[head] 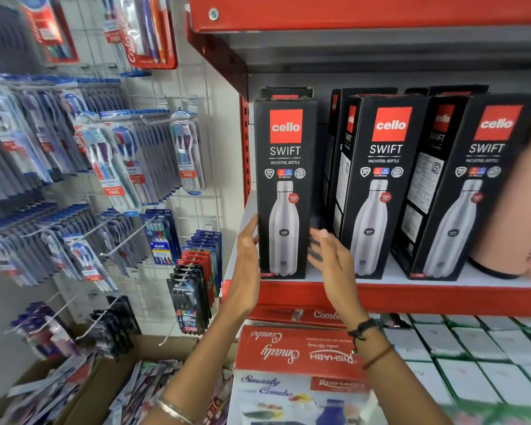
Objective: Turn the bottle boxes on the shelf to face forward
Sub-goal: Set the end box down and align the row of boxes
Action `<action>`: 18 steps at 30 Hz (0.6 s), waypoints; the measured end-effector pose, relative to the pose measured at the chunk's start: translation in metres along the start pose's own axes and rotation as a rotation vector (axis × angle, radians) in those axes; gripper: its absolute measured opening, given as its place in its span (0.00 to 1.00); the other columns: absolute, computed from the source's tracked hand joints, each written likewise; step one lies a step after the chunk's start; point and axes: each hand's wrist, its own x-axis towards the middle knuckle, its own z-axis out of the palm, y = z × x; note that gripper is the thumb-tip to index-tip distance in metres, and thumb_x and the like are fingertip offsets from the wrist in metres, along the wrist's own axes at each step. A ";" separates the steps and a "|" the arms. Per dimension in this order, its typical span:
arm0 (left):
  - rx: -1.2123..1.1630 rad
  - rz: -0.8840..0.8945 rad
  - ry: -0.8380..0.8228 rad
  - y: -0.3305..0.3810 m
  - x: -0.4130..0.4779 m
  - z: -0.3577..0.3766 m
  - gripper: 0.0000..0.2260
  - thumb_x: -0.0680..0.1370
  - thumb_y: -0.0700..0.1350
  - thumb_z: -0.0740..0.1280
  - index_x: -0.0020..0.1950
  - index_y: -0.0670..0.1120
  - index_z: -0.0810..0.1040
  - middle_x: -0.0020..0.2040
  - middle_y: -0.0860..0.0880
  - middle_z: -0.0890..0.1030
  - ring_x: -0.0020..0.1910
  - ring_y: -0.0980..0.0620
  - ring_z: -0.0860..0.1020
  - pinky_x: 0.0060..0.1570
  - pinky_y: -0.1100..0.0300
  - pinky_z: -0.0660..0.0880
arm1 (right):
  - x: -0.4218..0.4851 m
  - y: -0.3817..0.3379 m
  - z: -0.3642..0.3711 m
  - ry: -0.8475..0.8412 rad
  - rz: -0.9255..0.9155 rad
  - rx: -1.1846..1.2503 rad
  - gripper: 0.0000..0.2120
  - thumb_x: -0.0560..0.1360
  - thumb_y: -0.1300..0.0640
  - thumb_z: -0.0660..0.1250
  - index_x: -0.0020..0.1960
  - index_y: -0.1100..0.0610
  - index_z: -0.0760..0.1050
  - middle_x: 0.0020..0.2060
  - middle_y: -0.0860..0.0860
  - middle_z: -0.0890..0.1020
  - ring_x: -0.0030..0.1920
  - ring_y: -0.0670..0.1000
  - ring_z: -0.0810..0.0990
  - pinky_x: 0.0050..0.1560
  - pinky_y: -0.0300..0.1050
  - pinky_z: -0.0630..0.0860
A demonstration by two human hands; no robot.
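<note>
Three black bottle boxes with a red logo and a steel bottle picture stand on the red shelf (pixel 411 297). The left box (pixel 284 185) faces straight forward. The middle box (pixel 377 185) and the right box (pixel 472 191) are angled, each showing a side panel. More boxes stand behind them. My left hand (pixel 247 262) lies flat against the left box's left edge near the bottom. My right hand (pixel 330 253) hovers open at that box's lower right corner, fingers spread and blurred, apparently just off the cardboard.
A peach-coloured flask (pixel 521 210) stands at the shelf's right end. Toothbrush packs (pixel 111 167) hang on a wire grid to the left. Below the shelf sit a red combo box (pixel 298 363) and white boxes (pixel 472 357). A cardboard carton of packets (pixel 74 394) is at lower left.
</note>
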 end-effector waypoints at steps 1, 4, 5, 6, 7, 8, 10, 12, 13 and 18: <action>-0.004 -0.004 -0.005 0.001 -0.003 -0.001 0.35 0.63 0.81 0.45 0.68 0.73 0.58 0.75 0.63 0.60 0.74 0.60 0.61 0.75 0.40 0.58 | -0.003 -0.002 -0.001 -0.009 0.000 0.009 0.15 0.80 0.48 0.53 0.62 0.49 0.73 0.63 0.53 0.78 0.64 0.49 0.76 0.64 0.46 0.73; -0.007 -0.007 -0.021 0.001 -0.012 -0.001 0.39 0.63 0.81 0.44 0.72 0.70 0.57 0.76 0.62 0.59 0.74 0.60 0.60 0.75 0.40 0.57 | -0.012 -0.006 -0.004 -0.018 -0.002 0.017 0.17 0.80 0.47 0.54 0.62 0.50 0.74 0.62 0.53 0.78 0.63 0.48 0.77 0.64 0.46 0.74; -0.012 -0.009 -0.024 0.001 -0.015 -0.001 0.39 0.63 0.81 0.44 0.72 0.69 0.56 0.76 0.63 0.59 0.74 0.61 0.60 0.75 0.40 0.57 | -0.015 -0.008 -0.004 -0.021 -0.001 0.013 0.18 0.79 0.46 0.54 0.63 0.51 0.74 0.63 0.53 0.78 0.63 0.48 0.77 0.64 0.47 0.74; -0.018 -0.012 -0.023 0.002 -0.017 -0.001 0.40 0.63 0.81 0.45 0.72 0.69 0.56 0.76 0.63 0.59 0.75 0.61 0.60 0.75 0.40 0.57 | -0.017 -0.010 -0.005 -0.025 0.001 0.008 0.20 0.78 0.45 0.54 0.64 0.51 0.74 0.63 0.54 0.78 0.63 0.49 0.77 0.64 0.47 0.74; -0.025 -0.015 -0.018 0.002 -0.019 -0.001 0.40 0.63 0.81 0.45 0.72 0.68 0.57 0.76 0.63 0.59 0.75 0.60 0.60 0.75 0.40 0.57 | -0.019 -0.011 -0.005 -0.030 0.004 0.004 0.21 0.78 0.44 0.54 0.65 0.52 0.73 0.64 0.54 0.78 0.64 0.50 0.76 0.64 0.47 0.74; -0.031 -0.017 -0.012 0.002 -0.020 0.000 0.40 0.63 0.81 0.45 0.73 0.68 0.57 0.76 0.62 0.59 0.75 0.60 0.59 0.75 0.41 0.57 | -0.021 -0.013 -0.006 -0.036 0.002 0.000 0.21 0.78 0.45 0.54 0.65 0.53 0.73 0.64 0.54 0.77 0.65 0.51 0.76 0.65 0.47 0.74; -0.034 -0.013 -0.005 0.002 -0.022 -0.001 0.39 0.63 0.81 0.46 0.73 0.68 0.56 0.77 0.60 0.59 0.76 0.59 0.58 0.75 0.41 0.57 | -0.023 -0.015 -0.007 -0.051 -0.004 -0.021 0.20 0.79 0.47 0.54 0.67 0.54 0.72 0.65 0.54 0.76 0.66 0.51 0.75 0.64 0.46 0.74; -0.025 0.002 0.018 0.002 -0.022 0.001 0.38 0.65 0.80 0.45 0.72 0.68 0.57 0.76 0.60 0.60 0.76 0.59 0.58 0.76 0.42 0.57 | -0.024 -0.016 -0.009 -0.079 -0.007 -0.045 0.20 0.79 0.46 0.54 0.67 0.52 0.72 0.65 0.53 0.77 0.66 0.50 0.75 0.64 0.45 0.74; -0.016 0.013 0.048 0.003 -0.023 0.004 0.37 0.65 0.80 0.45 0.72 0.67 0.57 0.76 0.61 0.60 0.76 0.60 0.58 0.76 0.42 0.57 | -0.025 -0.016 -0.009 -0.082 -0.015 -0.056 0.21 0.78 0.43 0.53 0.66 0.49 0.72 0.65 0.52 0.77 0.66 0.50 0.75 0.65 0.45 0.73; 0.062 0.361 0.236 0.018 -0.043 0.036 0.32 0.77 0.68 0.47 0.72 0.50 0.65 0.72 0.57 0.68 0.74 0.58 0.64 0.73 0.52 0.62 | -0.034 -0.018 -0.025 0.147 -0.224 -0.098 0.24 0.76 0.41 0.51 0.65 0.49 0.73 0.64 0.45 0.77 0.67 0.42 0.72 0.68 0.40 0.67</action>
